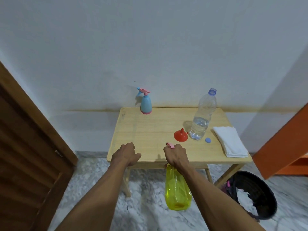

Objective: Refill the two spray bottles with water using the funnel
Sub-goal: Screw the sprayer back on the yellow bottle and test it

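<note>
The yellow spray bottle (177, 187) is gripped by its pink trigger head in the right hand (175, 156), fingers curled round it. It hangs below the near desk (150, 130) edge at approx 6 o'clock, long axis roughly vertical, base down toward the floor, pink nozzle tip pointing away at 12. It looks empty. The left hand (127, 154) is clenched w/ nothing held, just over the near edge at 7.

Step judged: first bottle being brought up for opening. Next needed: bottle stood on desk, head unscrewed, orange funnel (180, 135) (at 3, spout up) turned over and seated in the neck. The uncapped water bottle (203, 115) stands just beside the funnel. The blue spray bottle (145, 102) waits at 12, nozzle to 9.
</note>
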`<state>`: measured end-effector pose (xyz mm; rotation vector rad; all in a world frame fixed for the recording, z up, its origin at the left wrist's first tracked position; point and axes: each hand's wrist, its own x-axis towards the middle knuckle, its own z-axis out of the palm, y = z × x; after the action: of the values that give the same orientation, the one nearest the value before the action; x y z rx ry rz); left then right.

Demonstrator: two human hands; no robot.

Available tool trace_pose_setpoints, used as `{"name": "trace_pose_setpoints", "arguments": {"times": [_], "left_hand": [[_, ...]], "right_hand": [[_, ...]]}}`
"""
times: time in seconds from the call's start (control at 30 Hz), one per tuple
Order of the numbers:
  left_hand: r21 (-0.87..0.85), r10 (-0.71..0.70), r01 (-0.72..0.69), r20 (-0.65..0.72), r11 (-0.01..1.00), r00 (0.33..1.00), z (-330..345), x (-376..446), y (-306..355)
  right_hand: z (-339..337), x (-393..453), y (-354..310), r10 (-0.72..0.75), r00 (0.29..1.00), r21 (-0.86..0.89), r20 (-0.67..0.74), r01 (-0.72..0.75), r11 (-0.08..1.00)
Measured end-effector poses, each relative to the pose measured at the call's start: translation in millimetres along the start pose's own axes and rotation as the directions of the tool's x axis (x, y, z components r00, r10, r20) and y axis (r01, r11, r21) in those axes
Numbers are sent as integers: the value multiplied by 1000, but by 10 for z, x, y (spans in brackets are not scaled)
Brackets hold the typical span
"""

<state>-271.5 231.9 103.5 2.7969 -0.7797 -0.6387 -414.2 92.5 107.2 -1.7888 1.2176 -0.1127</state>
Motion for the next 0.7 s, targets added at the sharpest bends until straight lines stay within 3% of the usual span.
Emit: {"name": "trace_pose_setpoints", "arguments": {"times": [0.3,0.53,0.7], "left_hand": [[-4,-6,6,-8,1000,1000,9,-5,-39],[2,-1,1,-10,1000,1000,23,-8,-56],[5,-4,4,-6,1000,1000,39,-4,-57]], "right_hand": [[55,-20,-5,-51,998,-25,31,52,998],[55,-20,4,-76,995,49,59,73,996],[-4,-33,38,-99,995,-24,33,100,995]]}}
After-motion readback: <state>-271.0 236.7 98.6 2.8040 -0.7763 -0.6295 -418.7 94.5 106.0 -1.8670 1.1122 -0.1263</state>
